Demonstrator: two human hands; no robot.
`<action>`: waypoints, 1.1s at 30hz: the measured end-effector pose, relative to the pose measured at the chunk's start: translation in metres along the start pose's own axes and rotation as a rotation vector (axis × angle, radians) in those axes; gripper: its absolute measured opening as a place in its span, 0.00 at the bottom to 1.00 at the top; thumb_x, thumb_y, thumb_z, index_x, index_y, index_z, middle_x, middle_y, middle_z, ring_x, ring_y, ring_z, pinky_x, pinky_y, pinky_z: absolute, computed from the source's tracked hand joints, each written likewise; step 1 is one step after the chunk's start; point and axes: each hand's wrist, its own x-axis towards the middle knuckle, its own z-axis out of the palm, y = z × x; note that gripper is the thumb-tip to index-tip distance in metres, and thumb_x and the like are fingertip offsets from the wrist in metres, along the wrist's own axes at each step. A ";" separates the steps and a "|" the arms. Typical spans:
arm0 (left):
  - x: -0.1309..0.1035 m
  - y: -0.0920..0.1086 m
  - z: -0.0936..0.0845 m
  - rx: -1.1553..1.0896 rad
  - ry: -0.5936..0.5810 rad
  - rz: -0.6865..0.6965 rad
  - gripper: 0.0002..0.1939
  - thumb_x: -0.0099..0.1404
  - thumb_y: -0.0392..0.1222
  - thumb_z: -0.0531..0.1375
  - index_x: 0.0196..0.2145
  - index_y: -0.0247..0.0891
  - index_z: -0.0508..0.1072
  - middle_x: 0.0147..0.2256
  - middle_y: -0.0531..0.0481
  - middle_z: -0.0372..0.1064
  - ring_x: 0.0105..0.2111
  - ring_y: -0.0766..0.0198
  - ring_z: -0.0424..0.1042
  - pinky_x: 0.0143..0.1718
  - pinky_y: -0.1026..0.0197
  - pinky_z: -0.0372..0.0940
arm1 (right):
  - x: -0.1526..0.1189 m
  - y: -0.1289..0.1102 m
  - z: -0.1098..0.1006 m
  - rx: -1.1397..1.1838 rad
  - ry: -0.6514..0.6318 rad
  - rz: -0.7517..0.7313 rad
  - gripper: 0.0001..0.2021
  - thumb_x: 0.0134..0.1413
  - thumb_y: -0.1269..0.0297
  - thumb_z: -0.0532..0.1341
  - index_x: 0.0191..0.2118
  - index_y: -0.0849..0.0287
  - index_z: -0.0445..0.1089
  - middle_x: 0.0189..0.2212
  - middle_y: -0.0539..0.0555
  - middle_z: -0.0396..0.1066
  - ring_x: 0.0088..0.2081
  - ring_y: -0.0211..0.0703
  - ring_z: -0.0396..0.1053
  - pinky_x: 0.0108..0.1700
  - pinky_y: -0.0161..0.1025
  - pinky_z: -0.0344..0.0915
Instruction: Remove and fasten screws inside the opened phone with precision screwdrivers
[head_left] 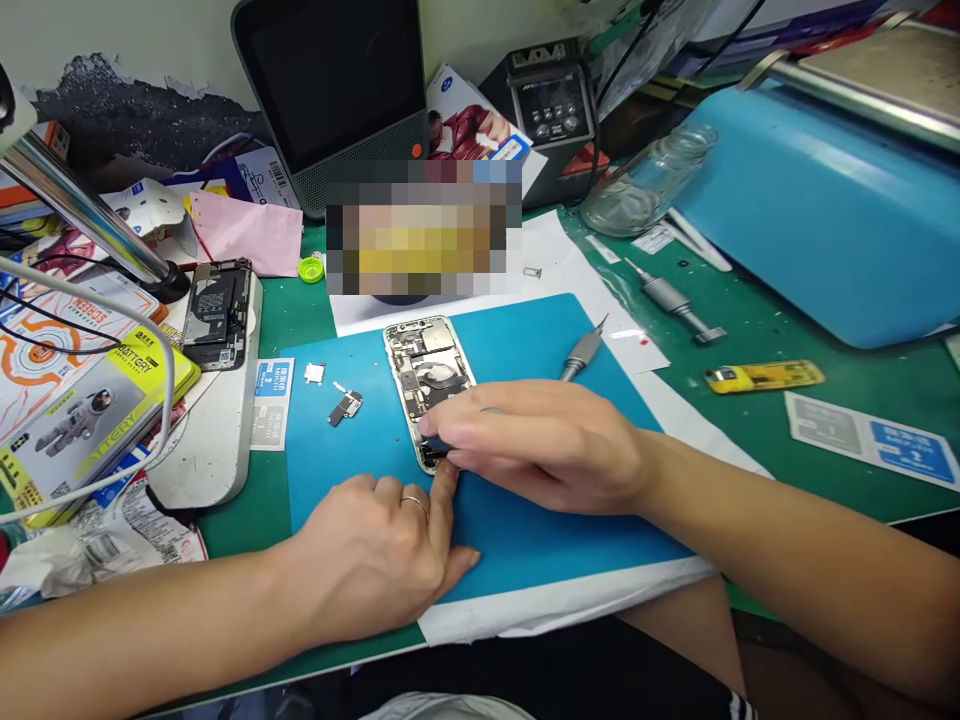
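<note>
An opened smartphone (412, 378) with its inner parts bare lies on a blue mat (517, 350). My left hand (375, 550) rests below it, its index finger stretched to the phone's bottom edge, the thumb apart and the other fingers curled. Over the phone's lower half is my right hand (540, 445), fingers and thumb pinched together; a dark piece shows at their tips, too hidden to name. Left of the phone lie a small silvery plate (314, 373) and a small dark phone part (345, 406). A grey precision screwdriver (582, 352) lies beyond my right hand.
A second opened phone (217, 315) lies on a white stand (225, 440) at left, beside a yellow battery box (82, 410). At right are another screwdriver (671, 298), a yellow-handled tool (765, 377) and a glass jar (649, 180). A screen device (334, 90) stands behind.
</note>
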 end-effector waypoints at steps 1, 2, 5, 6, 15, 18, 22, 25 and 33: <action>0.000 0.000 0.000 0.000 0.003 0.001 0.24 0.76 0.48 0.51 0.47 0.20 0.75 0.20 0.49 0.69 0.19 0.58 0.70 0.18 0.57 0.61 | 0.000 0.000 -0.001 -0.006 -0.011 -0.022 0.28 0.66 0.74 0.58 0.69 0.57 0.55 0.43 0.58 0.80 0.46 0.44 0.79 0.47 0.38 0.78; 0.000 0.000 0.000 0.001 0.007 0.002 0.24 0.76 0.48 0.51 0.47 0.21 0.75 0.20 0.48 0.69 0.19 0.58 0.70 0.18 0.56 0.61 | 0.000 0.000 -0.001 -0.007 -0.019 -0.035 0.26 0.66 0.74 0.57 0.67 0.58 0.57 0.44 0.59 0.80 0.47 0.44 0.79 0.47 0.37 0.78; 0.000 0.001 0.000 -0.007 -0.018 -0.001 0.23 0.76 0.48 0.52 0.46 0.23 0.75 0.21 0.48 0.69 0.19 0.58 0.71 0.18 0.56 0.61 | 0.001 -0.001 -0.002 0.009 -0.025 -0.030 0.20 0.67 0.73 0.58 0.61 0.59 0.63 0.45 0.61 0.79 0.47 0.43 0.79 0.46 0.37 0.77; 0.000 0.001 0.000 -0.011 -0.026 -0.002 0.22 0.76 0.48 0.52 0.45 0.23 0.75 0.21 0.49 0.69 0.20 0.58 0.71 0.18 0.56 0.61 | 0.001 -0.002 -0.002 0.012 -0.020 -0.010 0.19 0.66 0.73 0.59 0.60 0.58 0.63 0.45 0.60 0.79 0.46 0.42 0.78 0.45 0.36 0.77; 0.001 0.000 -0.002 -0.005 -0.024 0.010 0.24 0.75 0.49 0.53 0.48 0.20 0.75 0.21 0.48 0.70 0.19 0.57 0.71 0.17 0.56 0.62 | 0.010 -0.008 0.005 0.119 0.091 0.088 0.15 0.66 0.78 0.57 0.55 0.61 0.66 0.48 0.61 0.77 0.53 0.44 0.75 0.55 0.46 0.74; 0.001 0.000 -0.002 -0.006 -0.027 0.004 0.24 0.75 0.49 0.52 0.48 0.20 0.75 0.21 0.48 0.70 0.19 0.57 0.71 0.17 0.56 0.63 | 0.013 -0.009 0.006 0.133 0.117 0.096 0.15 0.65 0.79 0.58 0.55 0.61 0.67 0.47 0.61 0.77 0.53 0.44 0.75 0.55 0.46 0.73; 0.001 0.000 -0.002 -0.023 -0.044 -0.012 0.23 0.76 0.48 0.51 0.45 0.23 0.75 0.21 0.48 0.70 0.19 0.57 0.71 0.18 0.56 0.64 | 0.012 -0.009 0.008 0.173 0.124 0.090 0.16 0.66 0.79 0.56 0.56 0.60 0.66 0.48 0.60 0.77 0.53 0.42 0.74 0.56 0.44 0.72; 0.000 0.000 -0.001 -0.028 -0.040 -0.012 0.22 0.76 0.48 0.50 0.43 0.24 0.75 0.20 0.48 0.70 0.19 0.57 0.71 0.18 0.56 0.63 | 0.009 -0.007 0.010 0.170 0.128 0.081 0.17 0.65 0.80 0.55 0.57 0.61 0.65 0.46 0.60 0.77 0.51 0.42 0.75 0.54 0.44 0.72; -0.001 -0.001 0.002 -0.032 -0.034 -0.014 0.22 0.77 0.48 0.49 0.43 0.25 0.74 0.21 0.48 0.70 0.19 0.57 0.71 0.17 0.55 0.63 | 0.010 -0.005 0.011 0.044 0.142 0.065 0.18 0.66 0.76 0.58 0.58 0.56 0.63 0.46 0.59 0.75 0.49 0.41 0.74 0.51 0.42 0.74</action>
